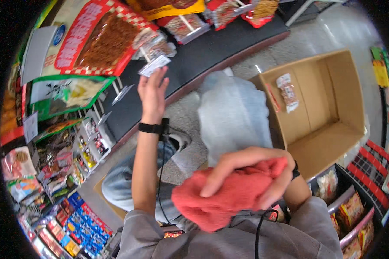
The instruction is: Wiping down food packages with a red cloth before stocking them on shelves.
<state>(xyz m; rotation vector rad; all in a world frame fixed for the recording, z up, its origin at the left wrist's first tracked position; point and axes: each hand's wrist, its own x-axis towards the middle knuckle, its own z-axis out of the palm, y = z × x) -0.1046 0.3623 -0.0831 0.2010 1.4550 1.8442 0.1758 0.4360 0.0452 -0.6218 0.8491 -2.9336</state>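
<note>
My left hand (153, 93) reaches up with fingers apart to a white price tag (154, 64) at the front of a shelf hook; I cannot tell whether the fingertips touch it. Beside the tag hangs a large red-bordered bag of brown shredded food (106, 41), above a green-edged packet (65, 93). Low in the middle, my right hand (250, 159) grips a crumpled red cloth (194, 198), thumb lying across it. Between my hands and the shelf is a pale blue-grey, wavy-edged thing (233, 116) that I cannot make out.
An open cardboard box (350, 86) at right holds a small packet (287, 93). The dark shelf ledge (212, 52) runs diagonally above. Packed snack displays (47, 172) line the left. A red-barred basket (367, 168) and dark bins of packets (350, 207) stand lower right.
</note>
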